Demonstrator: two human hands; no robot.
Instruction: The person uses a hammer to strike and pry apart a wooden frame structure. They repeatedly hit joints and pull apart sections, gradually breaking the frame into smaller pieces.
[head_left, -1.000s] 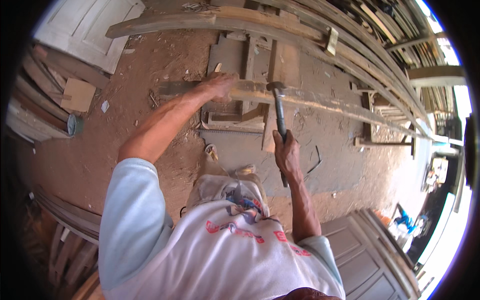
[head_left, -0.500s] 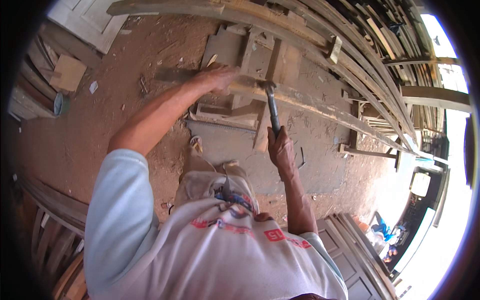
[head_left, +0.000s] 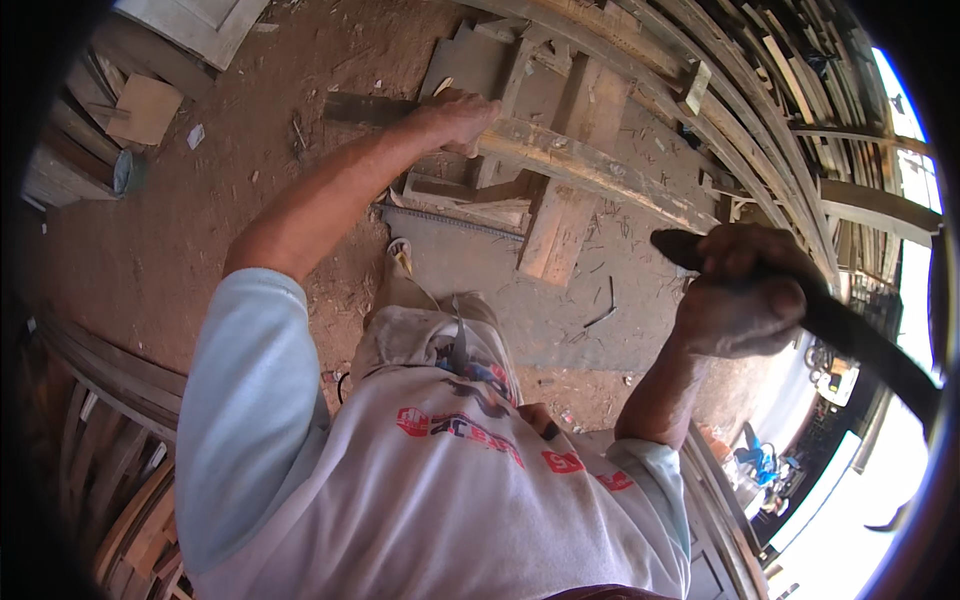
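The left hand (head_left: 455, 118) presses down, fingers curled, on a long weathered wooden beam (head_left: 590, 170) that runs across stacked boards (head_left: 560, 215) on the dirt floor (head_left: 200, 200). The right hand (head_left: 745, 295) is closed tight round the dark handle of a hammer (head_left: 850, 330) (its head is lost in the dark rim at the right edge), raised well clear of the beam. Curved wooden slats (head_left: 760, 110) arc along the far side.
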